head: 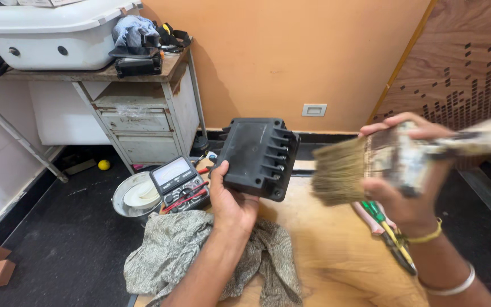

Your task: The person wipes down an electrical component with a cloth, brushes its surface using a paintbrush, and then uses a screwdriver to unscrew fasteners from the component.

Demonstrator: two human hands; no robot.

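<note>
Over the wooden surface (336, 250), my left hand (231, 202) has its fingers clamped on the black finned box (257, 156). Below the box lies a grey rag (171, 250); left of it, a multimeter (178, 183). Right of it, my right hand (407, 182) grips a brush (365, 165), blurred; nothing lies between.

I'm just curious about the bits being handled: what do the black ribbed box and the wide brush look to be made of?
The black ribbed box in the left hand looks like moulded plastic: matt, dusty, with rounded edges and cast fins. The wide flat brush in the right hand seems to have pale natural-looking bristles; its handle is paint-crusted, probably wood underneath, though blur leaves that open.
</note>
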